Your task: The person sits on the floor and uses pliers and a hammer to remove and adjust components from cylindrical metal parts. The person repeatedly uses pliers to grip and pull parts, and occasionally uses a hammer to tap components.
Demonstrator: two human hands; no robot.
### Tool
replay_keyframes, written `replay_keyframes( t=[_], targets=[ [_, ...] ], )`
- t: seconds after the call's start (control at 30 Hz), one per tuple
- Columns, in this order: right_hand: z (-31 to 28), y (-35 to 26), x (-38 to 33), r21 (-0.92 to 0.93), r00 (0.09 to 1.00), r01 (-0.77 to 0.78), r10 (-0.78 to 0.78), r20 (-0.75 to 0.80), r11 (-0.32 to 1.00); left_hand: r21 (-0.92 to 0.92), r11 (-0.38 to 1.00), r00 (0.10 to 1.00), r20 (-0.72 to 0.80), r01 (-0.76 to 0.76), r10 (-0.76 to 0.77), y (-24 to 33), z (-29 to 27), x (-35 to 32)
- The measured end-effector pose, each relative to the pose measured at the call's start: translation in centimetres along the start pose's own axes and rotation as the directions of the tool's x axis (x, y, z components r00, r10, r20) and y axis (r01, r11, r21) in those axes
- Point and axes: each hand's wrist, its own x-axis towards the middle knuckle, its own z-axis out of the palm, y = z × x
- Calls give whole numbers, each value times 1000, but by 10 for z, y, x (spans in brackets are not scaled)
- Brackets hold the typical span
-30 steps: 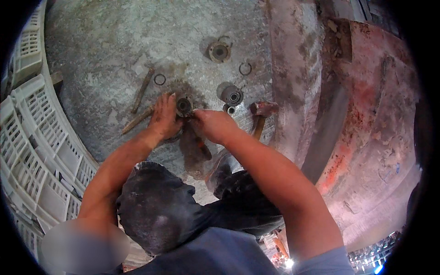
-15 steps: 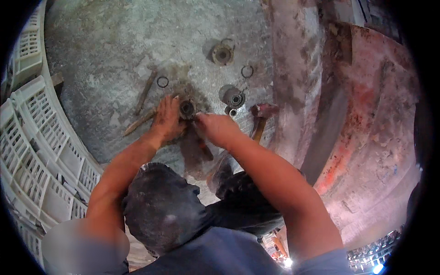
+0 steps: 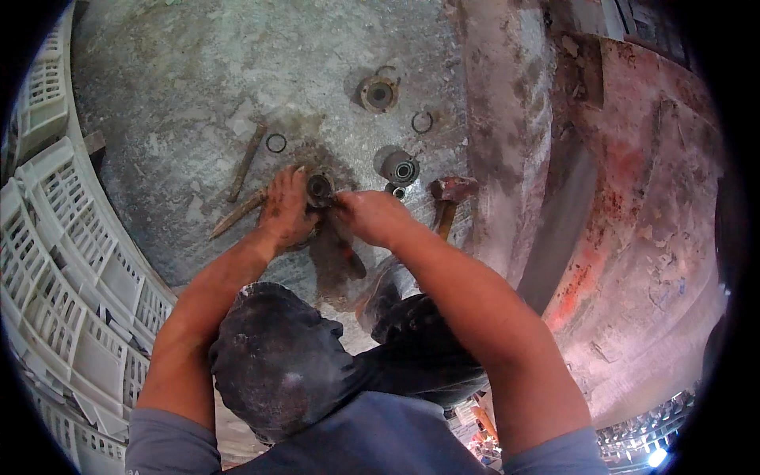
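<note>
A round dark metal bearing housing [image 3: 320,188] with a ring-shaped bore stands between my hands on the grey floor. My left hand [image 3: 286,207] wraps its left side, fingers pointing away from me. At the housing's right edge, my right hand [image 3: 374,217] is closed in a pinch; what its fingers grip is hidden. Below the hands lies a dark object with a red mark [image 3: 348,257], too unclear to name. A hammer [image 3: 454,190] with a reddish head and wooden handle lies to the right of my right hand.
Another bearing housing [image 3: 400,169] and a small ring [image 3: 399,192] lie beyond my right hand. Farther off are a flanged housing [image 3: 379,95] and a snap ring [image 3: 422,122]. A dark ring [image 3: 275,143], a rod [image 3: 248,161] and a pointed stick [image 3: 237,215] lie left, near white slatted crates [image 3: 87,214].
The whole view has shifted slightly, with floor items a little farther left. Both hands stay at the bearing housing, and their grips look nearly the same.
</note>
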Motion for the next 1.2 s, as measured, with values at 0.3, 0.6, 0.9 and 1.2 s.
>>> replay_keyframes(
  t=[0.3,0.6,0.9,1.2],
  targets=[
    [3,1,-2,12,1000,17,-17,-16,1000,7,1000,996,79,31,-31,-2,-1,0],
    [7,-15,-6,24,999,7,-7,-34,1000,18,997,994,-80,-71,72,-10,9,2],
    [22,-29,-12,28,991,-85,87,-103,996,-18,999,999,-40,-38,37,-6,7,1],
    [24,-43,-14,29,981,-174,176,-84,984,150,983,973,-188,-106,133,-10,22,-7]
  ],
)
